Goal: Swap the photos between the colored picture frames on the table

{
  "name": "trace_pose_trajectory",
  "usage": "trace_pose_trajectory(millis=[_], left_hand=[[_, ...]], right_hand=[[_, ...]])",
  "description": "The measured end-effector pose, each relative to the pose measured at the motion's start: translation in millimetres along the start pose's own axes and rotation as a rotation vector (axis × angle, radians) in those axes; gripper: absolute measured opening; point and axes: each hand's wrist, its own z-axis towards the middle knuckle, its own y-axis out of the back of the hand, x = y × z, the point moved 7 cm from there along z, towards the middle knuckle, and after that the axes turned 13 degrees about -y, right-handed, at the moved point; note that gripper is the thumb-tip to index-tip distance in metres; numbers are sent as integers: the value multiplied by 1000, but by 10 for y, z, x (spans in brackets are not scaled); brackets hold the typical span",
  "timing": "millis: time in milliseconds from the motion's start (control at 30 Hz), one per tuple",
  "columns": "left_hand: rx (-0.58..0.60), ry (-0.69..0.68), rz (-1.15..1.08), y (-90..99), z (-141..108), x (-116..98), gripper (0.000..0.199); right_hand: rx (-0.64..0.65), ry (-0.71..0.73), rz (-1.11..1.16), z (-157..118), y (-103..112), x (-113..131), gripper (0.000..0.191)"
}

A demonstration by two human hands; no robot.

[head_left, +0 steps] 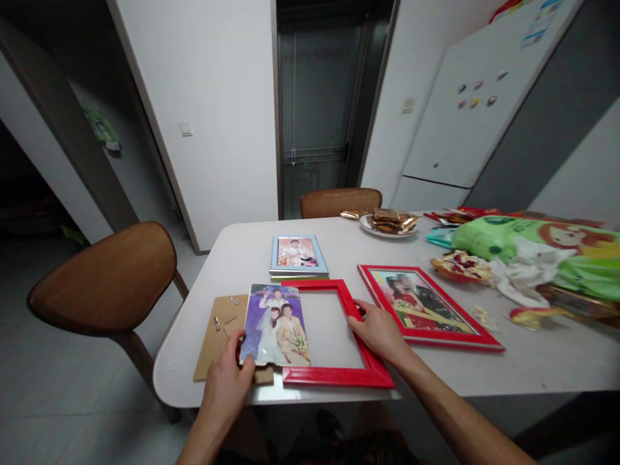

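I find my left fingers [234, 343] pinching the lower left edge of the glossy purple-backed paper photograph [278, 329], which overlaps the left side of the hollow red rectangular frame [334, 376], its right bar gripped by my right fingers [364, 309]; level, edge-only handling is advised.

Gold packets [389, 218] on a white plate [386, 234], split pomegranate [458, 268], green package [504, 239], brown chairs [106, 278], white fridge [448, 135]

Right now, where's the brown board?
In the head view, the brown board is at the left end of the table, left of the red frame the right hand grips, partly hidden by the left hand and purple photo.
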Motion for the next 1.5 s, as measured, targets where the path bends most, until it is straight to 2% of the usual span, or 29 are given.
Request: trace_pose_trajectory(millis=[100, 200, 367, 467, 567, 633, 767, 833, 933, 1100, 1233, 1333, 1433, 1500], left_hand=[[25, -79, 82, 15, -2, -71, 36], [50, -100, 126, -1, -14, -76, 37], [14, -200, 225, -22, -36, -144, 40], [42, -263, 253, -110, -61, -208, 41], [101, -288, 265, -223, -76, -240, 42], [126, -294, 278, -279, -74, -247, 43], [161, -333, 298, -370, -61, -274, 48], [184, -366, 307, -420, -62, -307, 50], [198, -419, 326, -482, -64, -368, 54], [127, -505, 325, -512, -9, -431, 63], [-12, -572, 155, -407, 60, -504, 59], [-129, -490, -78, -246, 116, -550, 47], [-241, -235, -359, -141, 150, -542, 32], [-311, -54, -577, -165, 136, -546, 30]], right_hand=[[-9, 6, -1, 9, -14, -10, 43], [-11, 10, -13, 23, -46, -32, 45], [-28, 44, -86, 29, -71, -20, 43], [-94, 99, -80, -21, 9, 95, 41], [-128, 168, 30, -135, 83, 303, 39], [-11, 167, 184, -206, 14, 440, 40], [300, 88, 523, -293, -319, 667, 45], [381, 57, 648, -294, -468, 753, 51], [433, 14, 816, -275, -585, 839, 59], [483, -29, 1124, -362, -466, 967, 64], [530, -10, 1298, -496, -233, 1095, 65], [534, -40, 1347, -530, -146, 1076, 60], [548, -217, 1297, -534, -255, 906, 51], [617, -328, 1303, -565, -380, 812, 43]])
